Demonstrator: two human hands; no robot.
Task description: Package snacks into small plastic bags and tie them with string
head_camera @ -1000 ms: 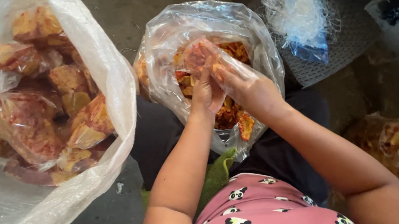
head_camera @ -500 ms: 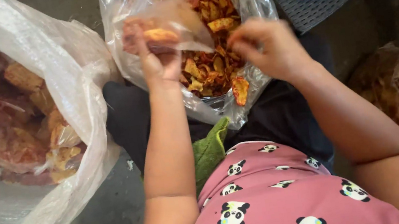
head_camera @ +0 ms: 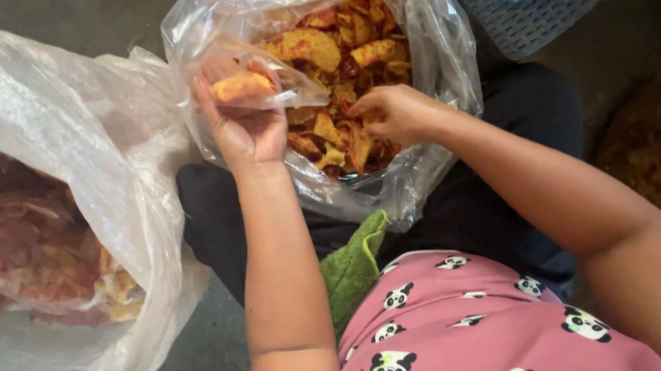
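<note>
1. While raised, left hand [head_camera: 245, 129] pinches a small clear bag [head_camera: 253, 81] holding a few chips.
2. Right hand [head_camera: 393, 113], fingers curled, grips chips [head_camera: 338, 52] in the large bag [head_camera: 439, 43] just beside.

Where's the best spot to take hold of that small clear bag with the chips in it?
Probably at its open upper edge, from below on the near side, as the left hand does: the small clear bag is limp and the chips weigh down its middle, so pinching the film holds it.

The open chip bag [head_camera: 434, 70] mouth gives room from above; the large sack [head_camera: 89, 158] crowds its left.
</note>
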